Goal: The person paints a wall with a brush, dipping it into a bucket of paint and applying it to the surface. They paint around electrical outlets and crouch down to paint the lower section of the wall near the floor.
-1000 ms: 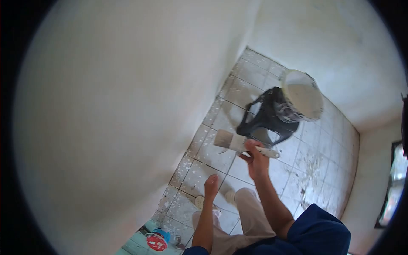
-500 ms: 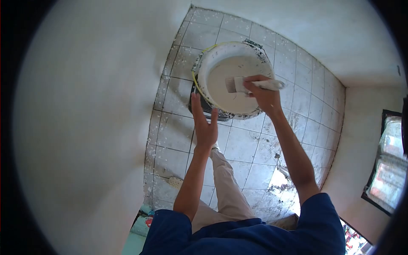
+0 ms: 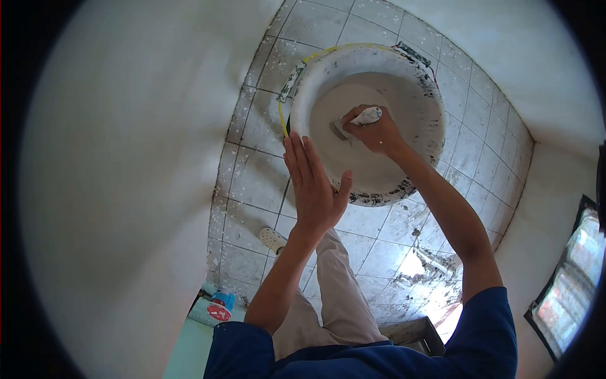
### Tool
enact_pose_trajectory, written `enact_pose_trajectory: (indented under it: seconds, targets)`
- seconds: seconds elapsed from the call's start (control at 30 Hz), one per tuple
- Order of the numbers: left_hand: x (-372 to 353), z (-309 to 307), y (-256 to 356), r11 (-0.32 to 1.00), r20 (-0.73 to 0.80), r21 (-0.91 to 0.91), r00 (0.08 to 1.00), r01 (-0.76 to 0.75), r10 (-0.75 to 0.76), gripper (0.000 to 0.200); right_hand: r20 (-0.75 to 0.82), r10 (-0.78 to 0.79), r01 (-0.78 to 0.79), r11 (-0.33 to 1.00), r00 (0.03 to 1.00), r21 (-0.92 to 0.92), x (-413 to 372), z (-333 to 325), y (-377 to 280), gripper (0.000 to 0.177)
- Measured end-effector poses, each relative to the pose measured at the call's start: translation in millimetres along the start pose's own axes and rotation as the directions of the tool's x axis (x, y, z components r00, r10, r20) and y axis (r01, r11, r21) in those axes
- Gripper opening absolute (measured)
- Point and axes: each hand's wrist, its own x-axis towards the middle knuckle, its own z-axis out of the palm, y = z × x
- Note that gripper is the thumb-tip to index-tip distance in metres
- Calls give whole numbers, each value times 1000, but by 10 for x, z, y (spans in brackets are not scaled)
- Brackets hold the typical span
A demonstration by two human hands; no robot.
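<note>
A large round tub [image 3: 303, 107] with a paint-stained rim holds whitish paint [image 3: 372, 167]. My right hand [image 3: 377, 134] grips the white handle of a paintbrush [image 3: 368, 115] over the middle of the tub, and the bristles, pointing down to the left, meet the paint surface. At the tub's lower left rim, my left hand [image 3: 317, 189] is spread with its palm toward the tub; it holds nothing. Whether it presses on the rim is hard to tell. A yellow band [image 3: 282, 120] runs outside the upper left of the tub.
Paint-spattered floor tiles [image 3: 249, 177] surround the tub, with a pale wall [image 3: 145, 158] at left. A perforated shoe [image 3: 273, 240] is below the left hand. A blue and red object [image 3: 221, 306] lies at lower left, a dark-framed window [image 3: 568, 278] at right.
The brush has gone down into the tub and tilted, its bristles now at the paint. The tub looks larger and nearer. My left hand has shifted right and slightly down, against the rim's edge.
</note>
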Motion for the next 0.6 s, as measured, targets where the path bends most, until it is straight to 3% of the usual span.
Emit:
enact_pose_trajectory:
  seconds: [0.07, 0.17, 0.27, 0.33, 0.4, 0.5, 0.6]
  targets:
    - [-3, 8, -2, 1000, -7, -4, 1000, 4, -4, 89, 25, 51, -51, 999, 998, 2, -27, -36, -7, 9]
    - [-4, 5, 9, 1000, -6, -11, 1000, 13, -13, 88, -90, -9, 13, 999, 996, 46, -178, -230, -139, 14]
    - [6, 1, 17, 1000, -7, -5, 1000, 22, -23, 88, -215, 42, -32, 998, 976, 51, -601, -482, -544, 15]
    - [3, -12, 30, 1000, -3, 1, 1000, 31, -31, 87, -358, -62, 63, 998, 932, -11, -1013, -524, -694, 9]
    - [9, -18, 49, 999, 5, -1, 999, 41, -41, 87, -468, -317, 236, 945, 825, -224, -1416, -430, -475, 9]
    - [8, -13, 53, 999, -1, 21, 999, 32, -32, 85, -424, -286, 150, 933, 859, -326, -1808, -253, -242, 12]
    - [5, 0, 41, 998, -12, 56, 1000, 17, -17, 85, -569, -221, 125, 971, 792, -204, -1963, -163, -81, 17]
